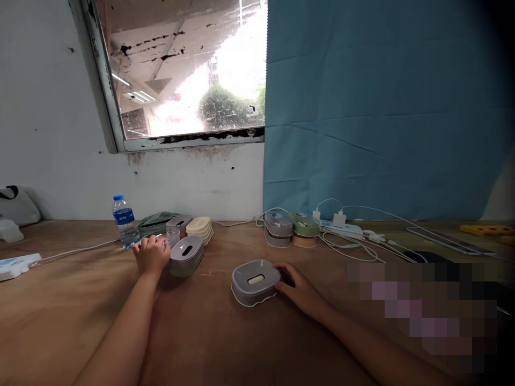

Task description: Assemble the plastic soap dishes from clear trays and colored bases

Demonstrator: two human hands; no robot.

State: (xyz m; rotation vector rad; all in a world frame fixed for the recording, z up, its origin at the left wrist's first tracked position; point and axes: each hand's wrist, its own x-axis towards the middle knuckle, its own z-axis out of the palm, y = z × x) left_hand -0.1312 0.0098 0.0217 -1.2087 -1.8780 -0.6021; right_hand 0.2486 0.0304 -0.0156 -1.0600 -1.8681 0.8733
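Note:
A grey rounded box with a slot in its top and a wavy pale edge at its base rests on the table in front of me. My right hand grips its right side, thumb and fingers against the wall. Farther left, my left hand is curled over a clear plastic piece, partly hidden by the fingers. Just right of that hand stands a grey-topped box with a green base. Behind it are a stack of cream trays and another grey slotted box.
A water bottle stands behind my left hand. Stacked grey boxes and a green box on an orange one sit at the back. White cables and a power strip lie at right; another power strip is at far left.

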